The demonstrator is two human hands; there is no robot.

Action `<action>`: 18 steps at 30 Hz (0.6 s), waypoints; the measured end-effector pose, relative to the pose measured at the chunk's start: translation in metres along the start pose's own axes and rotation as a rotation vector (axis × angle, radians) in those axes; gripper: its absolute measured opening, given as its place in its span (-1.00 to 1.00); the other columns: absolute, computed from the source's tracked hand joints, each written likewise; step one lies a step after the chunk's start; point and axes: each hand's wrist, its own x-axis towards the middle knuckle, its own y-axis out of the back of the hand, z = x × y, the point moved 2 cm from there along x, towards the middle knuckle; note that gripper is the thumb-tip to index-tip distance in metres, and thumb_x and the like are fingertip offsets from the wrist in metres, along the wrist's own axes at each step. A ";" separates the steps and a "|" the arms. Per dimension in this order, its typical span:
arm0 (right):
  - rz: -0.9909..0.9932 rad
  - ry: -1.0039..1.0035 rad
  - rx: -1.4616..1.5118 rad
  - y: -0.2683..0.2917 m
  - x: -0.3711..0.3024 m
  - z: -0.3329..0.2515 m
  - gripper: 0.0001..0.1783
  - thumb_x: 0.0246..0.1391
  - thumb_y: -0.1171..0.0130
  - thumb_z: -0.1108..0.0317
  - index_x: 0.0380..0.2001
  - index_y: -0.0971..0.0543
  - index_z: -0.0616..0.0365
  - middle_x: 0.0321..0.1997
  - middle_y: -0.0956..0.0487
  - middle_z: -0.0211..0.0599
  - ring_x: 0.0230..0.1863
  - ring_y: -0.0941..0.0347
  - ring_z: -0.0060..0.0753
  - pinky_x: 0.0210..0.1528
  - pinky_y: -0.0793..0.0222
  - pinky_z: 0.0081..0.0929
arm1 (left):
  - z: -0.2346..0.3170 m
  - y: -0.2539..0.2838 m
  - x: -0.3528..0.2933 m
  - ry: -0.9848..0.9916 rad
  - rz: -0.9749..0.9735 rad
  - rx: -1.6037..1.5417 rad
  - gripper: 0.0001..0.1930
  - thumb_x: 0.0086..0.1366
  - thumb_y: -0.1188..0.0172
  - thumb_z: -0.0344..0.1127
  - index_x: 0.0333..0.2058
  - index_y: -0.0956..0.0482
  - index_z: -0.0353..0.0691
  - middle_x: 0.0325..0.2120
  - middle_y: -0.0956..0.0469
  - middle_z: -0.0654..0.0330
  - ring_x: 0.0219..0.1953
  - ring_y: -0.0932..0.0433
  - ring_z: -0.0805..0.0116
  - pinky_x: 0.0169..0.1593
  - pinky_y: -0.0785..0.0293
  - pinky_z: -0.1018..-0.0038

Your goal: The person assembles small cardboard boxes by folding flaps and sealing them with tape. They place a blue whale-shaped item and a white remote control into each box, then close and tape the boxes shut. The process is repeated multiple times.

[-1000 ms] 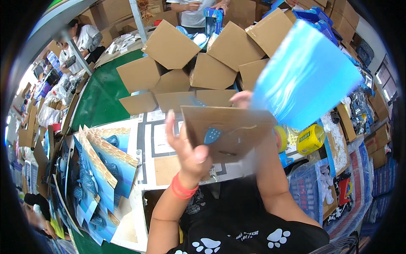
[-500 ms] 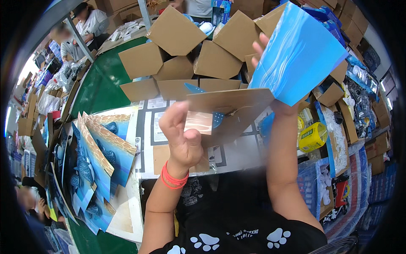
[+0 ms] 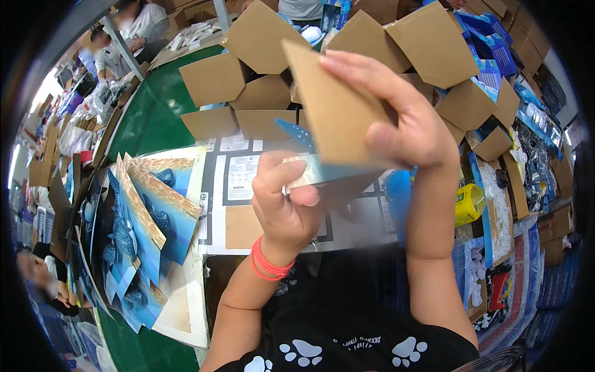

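A printed cardboard panel [image 3: 338, 108], brown on the face toward me, is held up over the table, tilted and partly blurred. My right hand [image 3: 412, 121] has its fingers over its upper edge and its thumb on the near face. At the panel's lower left, my left hand [image 3: 282, 186], with red bands on its wrist, pinches a pale patterned corner between thumb and fingers. Behind the panel pokes out a blue fin with white dots [image 3: 296, 132]; the rest of that toy is hidden. At left lies a fanned stack of blue cards [image 3: 133, 242] bearing dark blue spotted sea-animal toys.
Open brown cartons [image 3: 214, 80] line the table's far side. A green tabletop [image 3: 145, 118] stretches away at far left. To the right are a yellow bottle [image 3: 469, 204], a carton with white pieces [image 3: 496, 211] and blue packages [image 3: 489, 56]. Other people [image 3: 149, 28] sit at far left.
My right hand has swung the panel down and left; its blue face has turned away and its brown face shows. My left hand has shifted slightly right, still pinching the corner.
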 end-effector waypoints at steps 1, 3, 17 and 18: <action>-0.034 -0.020 -0.034 -0.003 -0.002 -0.002 -0.22 -0.04 -0.44 -0.06 0.25 -0.56 0.01 0.32 -0.42 0.19 0.32 -0.38 0.10 0.34 -0.26 -0.20 | -0.002 -0.002 -0.003 0.017 0.043 -0.023 -0.53 0.48 -0.06 0.09 -0.03 -0.28 -0.25 -0.27 -0.51 -0.04 -0.28 -0.53 0.19 -0.17 -0.49 0.38; -0.076 -0.062 -0.075 -0.008 -0.002 -0.006 -0.21 -0.10 -0.48 -0.11 0.20 -0.60 0.00 0.29 -0.44 0.23 0.28 -0.40 0.18 0.32 -0.28 -0.17 | -0.003 -0.002 -0.007 0.029 0.054 -0.052 -0.49 0.45 -0.09 0.13 -0.02 -0.24 -0.24 -0.19 -0.49 -0.07 -0.21 -0.52 0.20 -0.09 -0.46 0.36; -0.136 -0.057 -0.402 -0.013 -0.003 -0.027 -0.28 -0.22 -0.52 0.06 0.10 -0.67 0.03 0.31 -0.46 0.11 0.30 -0.40 0.17 0.38 -0.20 0.02 | 0.009 0.004 -0.002 0.047 -0.018 -0.065 -0.57 0.58 0.19 0.08 -0.03 -0.23 -0.26 -0.11 -0.40 -0.10 -0.08 -0.41 0.24 0.08 -0.35 0.32; -0.069 -0.005 -0.411 -0.017 -0.007 -0.035 -0.31 -0.22 -0.53 0.08 0.07 -0.68 0.03 0.29 -0.48 0.07 0.29 -0.41 0.16 0.36 -0.24 0.04 | 0.008 0.005 -0.001 0.034 0.007 -0.038 -0.58 0.58 0.19 0.06 -0.03 -0.23 -0.26 -0.10 -0.39 -0.10 -0.08 -0.41 0.25 0.08 -0.35 0.32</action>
